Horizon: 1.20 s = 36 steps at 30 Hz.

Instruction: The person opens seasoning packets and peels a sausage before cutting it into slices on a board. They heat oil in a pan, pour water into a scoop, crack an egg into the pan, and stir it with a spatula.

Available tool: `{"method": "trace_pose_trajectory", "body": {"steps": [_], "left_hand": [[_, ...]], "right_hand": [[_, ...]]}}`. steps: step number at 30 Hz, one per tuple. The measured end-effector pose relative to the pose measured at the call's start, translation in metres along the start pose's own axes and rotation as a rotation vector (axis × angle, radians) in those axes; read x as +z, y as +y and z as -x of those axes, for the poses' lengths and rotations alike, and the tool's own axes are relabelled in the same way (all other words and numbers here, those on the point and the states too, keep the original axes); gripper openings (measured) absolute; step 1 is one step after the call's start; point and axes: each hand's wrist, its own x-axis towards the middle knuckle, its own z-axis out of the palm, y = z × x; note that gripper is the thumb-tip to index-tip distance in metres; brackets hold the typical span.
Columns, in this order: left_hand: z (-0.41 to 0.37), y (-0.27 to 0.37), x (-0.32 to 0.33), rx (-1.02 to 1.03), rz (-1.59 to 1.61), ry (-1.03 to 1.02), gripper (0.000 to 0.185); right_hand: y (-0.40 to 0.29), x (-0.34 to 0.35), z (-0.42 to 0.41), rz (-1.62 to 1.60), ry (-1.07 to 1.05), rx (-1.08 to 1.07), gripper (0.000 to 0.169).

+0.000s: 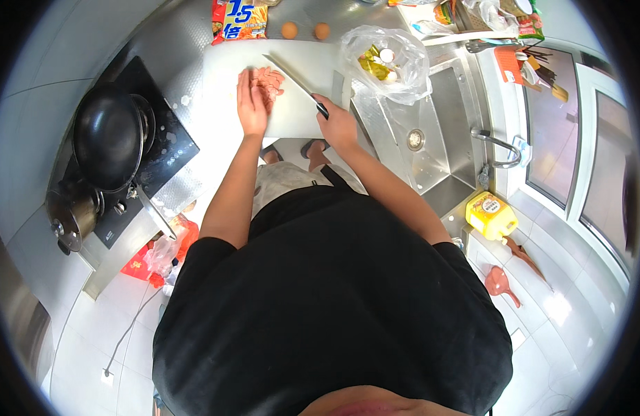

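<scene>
A heap of pink sliced sausage or ham lies on a white cutting board. Against the heap's left side rests my left hand, fingers stretched out, gripping nothing; it covers some slices. My right hand is closed around the black handle of a kitchen knife. The blade slants up and left over the board, its tip beyond the slices and its length to their right. Whether the blade touches the board I cannot tell.
Past the board are an instant noodle packet and two brown eggs. A plastic bag with scraps sits by the steel sink. On the left, a black wok and a lidded pot stand on the cooktop.
</scene>
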Motion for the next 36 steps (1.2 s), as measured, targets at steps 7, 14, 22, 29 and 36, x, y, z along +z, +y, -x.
{"method": "trace_pose_trajectory", "body": {"steps": [7,14,22,29,36], "left_hand": [[0.004,-0.033,-0.051,-0.048,-0.240,0.134,0.049],[0.002,-0.029,-0.029,0.106,-0.163,-0.320,0.051],[0.005,-0.024,-0.067,-0.107,-0.053,0.187,0.044],[0.013,0.000,-0.070,-0.027,-0.054,0.067,0.030],[0.009,0.074,-0.039,-0.215,0.284,-0.206,0.024]], "right_hand": [[0.004,-0.007,-0.014,-0.001,-0.118,-0.262,0.044],[0.004,-0.011,-0.019,0.009,-0.040,-0.074,0.046],[0.001,-0.004,-0.012,0.040,-0.130,-0.222,0.043],[0.022,0.003,0.001,0.196,0.148,-0.140,0.054],[0.065,-0.009,-0.012,0.121,0.225,-0.301,0.045]]}}
